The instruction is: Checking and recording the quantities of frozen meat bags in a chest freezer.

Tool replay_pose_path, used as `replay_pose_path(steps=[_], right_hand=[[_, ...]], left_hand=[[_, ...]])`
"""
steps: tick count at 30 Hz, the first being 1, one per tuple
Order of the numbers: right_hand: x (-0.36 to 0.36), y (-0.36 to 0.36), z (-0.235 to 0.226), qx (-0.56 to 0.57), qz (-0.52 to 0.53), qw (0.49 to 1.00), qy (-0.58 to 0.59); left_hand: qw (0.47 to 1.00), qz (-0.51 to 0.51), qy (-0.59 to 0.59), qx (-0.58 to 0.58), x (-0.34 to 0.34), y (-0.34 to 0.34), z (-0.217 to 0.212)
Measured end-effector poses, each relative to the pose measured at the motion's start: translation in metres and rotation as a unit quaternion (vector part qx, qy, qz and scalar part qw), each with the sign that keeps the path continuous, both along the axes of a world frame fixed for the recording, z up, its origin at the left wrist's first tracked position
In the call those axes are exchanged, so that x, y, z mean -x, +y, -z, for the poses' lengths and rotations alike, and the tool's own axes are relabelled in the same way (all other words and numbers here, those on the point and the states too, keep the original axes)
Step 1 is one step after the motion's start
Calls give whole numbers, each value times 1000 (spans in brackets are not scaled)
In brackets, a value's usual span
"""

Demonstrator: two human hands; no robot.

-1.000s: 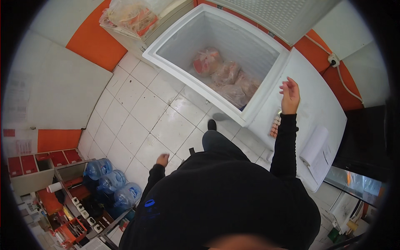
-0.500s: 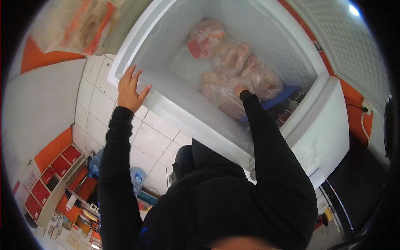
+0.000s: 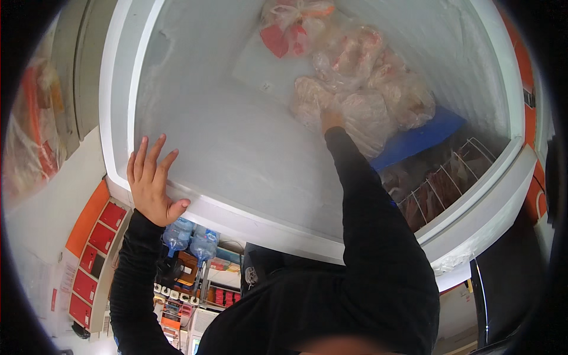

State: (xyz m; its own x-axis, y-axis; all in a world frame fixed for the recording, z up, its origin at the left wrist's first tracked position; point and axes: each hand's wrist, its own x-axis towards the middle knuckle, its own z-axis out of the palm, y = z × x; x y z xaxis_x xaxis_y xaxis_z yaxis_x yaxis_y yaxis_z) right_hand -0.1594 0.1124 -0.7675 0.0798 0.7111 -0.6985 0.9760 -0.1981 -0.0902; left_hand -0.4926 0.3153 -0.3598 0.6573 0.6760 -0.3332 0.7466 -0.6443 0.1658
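Note:
A white chest freezer (image 3: pixel 236 216) stands open before me, frost on its inner walls. My left hand (image 3: pixel 151 186) rests on its near left rim with the fingers spread. Deep inside, my right hand (image 3: pixel 332 120) touches a clear plastic bag (image 3: pixel 368 115) of pale frozen meat, perhaps chicken. Its fingers merge with the plastic, so their grip cannot be made out. Similar meat bags (image 3: pixel 408 97) lie against it on the far right. A tied clear bag (image 3: pixel 290 29) with red and orange contents lies farther back.
A blue sheet (image 3: pixel 420 139) lies under the meat bags' right end. Beside it, a white wire basket (image 3: pixel 441 183) holds dark packages at the freezer's right end. Outside, large blue water bottles (image 3: pixel 204 241) stand beyond the near rim, and red boxes (image 3: pixel 86 284) line the left wall.
My view has moved closer over the freezer. My right hand has shifted left across the bagged meat toward the bag's tied part. My left hand stays at the rim, fingers spread.

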Motion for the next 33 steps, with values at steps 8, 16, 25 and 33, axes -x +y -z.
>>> replay_pose_path(steps=[8,16,25,33], right_hand=[[-27,-36,-51,119,23,990,68],[-151,-74,-151,122,79,986,-75],[-229,-52,-191,324,97,866,-368],[-169,-7,-129,246,-17,924,-293]], left_hand=[[1000,-11,-9,8,-3,2,-5],[999,24,33,4,-2,-3,-4],[1000,13,14,-4,-1,0,-4],[1000,12,6,-9,1,0,-1]])
